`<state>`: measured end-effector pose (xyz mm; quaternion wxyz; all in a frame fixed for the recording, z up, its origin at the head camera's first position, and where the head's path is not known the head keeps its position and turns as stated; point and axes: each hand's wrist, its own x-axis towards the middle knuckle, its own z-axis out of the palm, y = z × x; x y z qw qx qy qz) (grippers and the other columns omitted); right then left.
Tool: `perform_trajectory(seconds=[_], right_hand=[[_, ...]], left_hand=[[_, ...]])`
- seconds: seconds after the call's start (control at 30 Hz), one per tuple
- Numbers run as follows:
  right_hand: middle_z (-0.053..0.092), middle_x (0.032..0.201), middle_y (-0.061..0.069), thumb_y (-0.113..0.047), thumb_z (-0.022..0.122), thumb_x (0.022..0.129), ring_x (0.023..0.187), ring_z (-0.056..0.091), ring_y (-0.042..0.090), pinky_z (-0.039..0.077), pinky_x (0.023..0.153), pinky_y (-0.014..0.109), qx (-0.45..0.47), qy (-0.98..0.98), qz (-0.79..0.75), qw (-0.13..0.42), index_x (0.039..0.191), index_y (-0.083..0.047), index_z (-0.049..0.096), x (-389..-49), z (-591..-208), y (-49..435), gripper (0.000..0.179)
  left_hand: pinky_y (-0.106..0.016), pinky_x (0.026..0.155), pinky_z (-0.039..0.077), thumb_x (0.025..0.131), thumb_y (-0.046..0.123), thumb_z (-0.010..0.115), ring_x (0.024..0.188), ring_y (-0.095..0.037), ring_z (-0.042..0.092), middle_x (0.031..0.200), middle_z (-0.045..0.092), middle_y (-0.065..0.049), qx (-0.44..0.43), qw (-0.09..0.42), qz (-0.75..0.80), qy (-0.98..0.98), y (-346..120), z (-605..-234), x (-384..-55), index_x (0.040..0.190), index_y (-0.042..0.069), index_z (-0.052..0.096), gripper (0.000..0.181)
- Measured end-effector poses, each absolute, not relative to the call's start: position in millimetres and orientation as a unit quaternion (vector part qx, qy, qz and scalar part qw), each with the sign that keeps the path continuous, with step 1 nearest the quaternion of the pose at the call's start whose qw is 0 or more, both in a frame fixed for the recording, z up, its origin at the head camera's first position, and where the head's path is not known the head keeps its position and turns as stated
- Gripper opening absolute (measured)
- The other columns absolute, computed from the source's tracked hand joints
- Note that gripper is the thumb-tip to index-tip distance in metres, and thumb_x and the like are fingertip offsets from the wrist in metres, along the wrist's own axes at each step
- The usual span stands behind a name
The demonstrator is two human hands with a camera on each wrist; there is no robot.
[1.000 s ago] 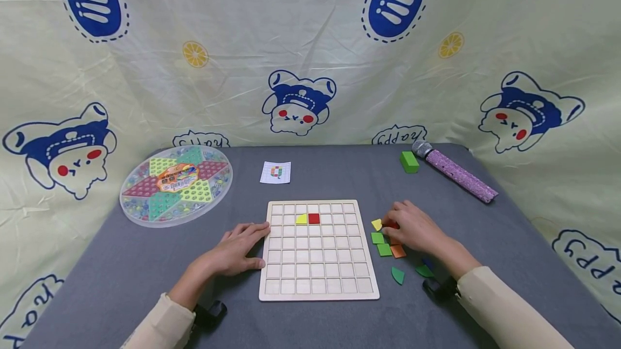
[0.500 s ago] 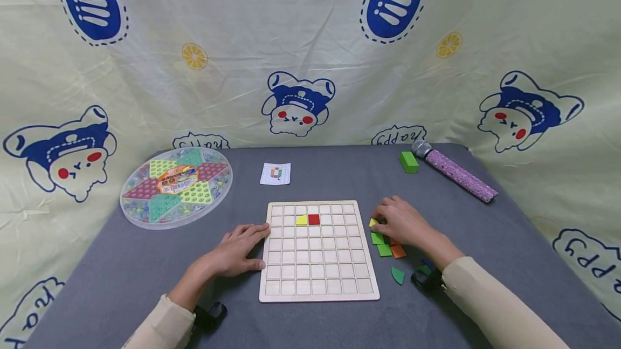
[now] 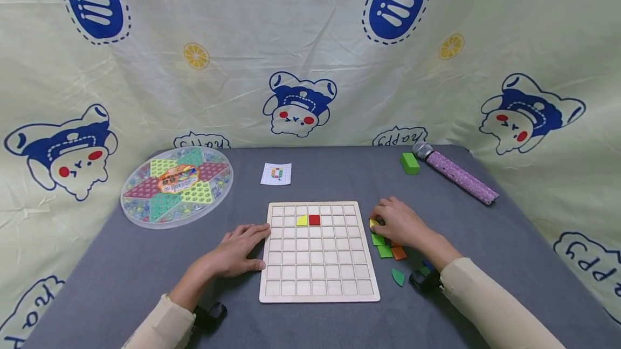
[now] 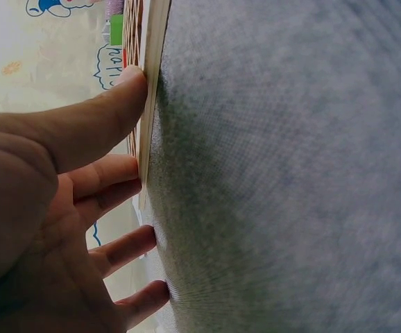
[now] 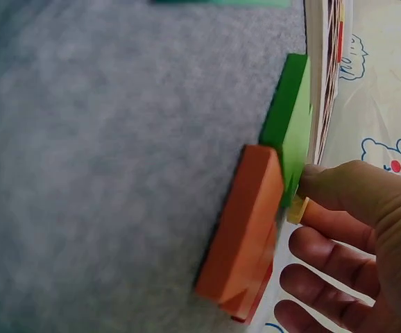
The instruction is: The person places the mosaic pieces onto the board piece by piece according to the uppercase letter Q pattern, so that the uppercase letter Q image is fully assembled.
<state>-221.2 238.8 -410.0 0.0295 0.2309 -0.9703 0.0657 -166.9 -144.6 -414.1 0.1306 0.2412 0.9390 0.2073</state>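
Left hand [image 3: 239, 251] relaxed against left edge of grid board [image 3: 317, 299], likely to brace it. Right hand [image 3: 400, 223] pinches yellow tile [image 3: 372, 223] just off grid board's right edge, short reach. Card [image 3: 276, 174] near far edge of tabletop [image 3: 335, 179], probably for reference.

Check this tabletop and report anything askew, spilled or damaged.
I see nothing spilled or damaged. The glittery microphone, lying slantwise at the far right, looks odd alongside a grid board and tiles. The green block near its head sits apart from the loose tiles by the right hand, perhaps strayed.
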Motion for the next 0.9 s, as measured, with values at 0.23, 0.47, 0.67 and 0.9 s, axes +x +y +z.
perform_trajectory(seconds=[0.23, 0.47, 0.67, 0.9], right_hand=[[0.058, 0.085, -0.001, -0.026, 0.076, 0.079, 0.075, 0.041, 0.012, 0.035, 0.064, 0.027, 0.265, -0.959, 0.079, 0.063, 0.093, -0.014, 0.072, -219, -405, 225, 0.019], [0.059, 0.087, -0.002, -0.023, 0.075, 0.079, 0.079, 0.045, 0.013, 0.038, 0.067, 0.028, 0.287, -0.952, 0.082, 0.072, 0.096, -0.014, 0.072, -223, -399, 202, 0.018], [0.061, 0.092, -0.001, -0.024, 0.075, 0.080, 0.086, 0.049, 0.015, 0.043, 0.073, 0.031, 0.285, -0.954, 0.082, 0.046, 0.096, -0.016, 0.072, -229, -398, 179, 0.018], [0.062, 0.094, -0.003, -0.025, 0.072, 0.082, 0.087, 0.050, 0.014, 0.043, 0.071, 0.030, 0.289, -0.954, 0.072, 0.024, 0.098, -0.018, 0.072, -235, -399, 159, 0.017]], left_hand=[[-0.057, 0.101, 0.025, 0.086, 0.033, 0.068, 0.136, -0.032, 0.029, 0.152, 0.034, -0.004, 0.236, 0.134, 0.210, 0.939, -144, -413, -166, 0.146, 0.012, 0.035, 0.072], [-0.057, 0.101, 0.025, 0.086, 0.033, 0.068, 0.137, -0.032, 0.029, 0.152, 0.033, -0.004, 0.235, 0.133, 0.209, 0.940, -144, -413, -167, 0.146, 0.012, 0.035, 0.072], [-0.057, 0.101, 0.026, 0.086, 0.033, 0.068, 0.136, -0.033, 0.029, 0.152, 0.034, -0.005, 0.238, 0.131, 0.210, 0.939, -145, -413, -167, 0.146, 0.011, 0.036, 0.071], [-0.057, 0.100, 0.026, 0.086, 0.033, 0.068, 0.136, -0.033, 0.030, 0.152, 0.034, -0.004, 0.241, 0.129, 0.211, 0.939, -145, -414, -167, 0.146, 0.011, 0.036, 0.071]])
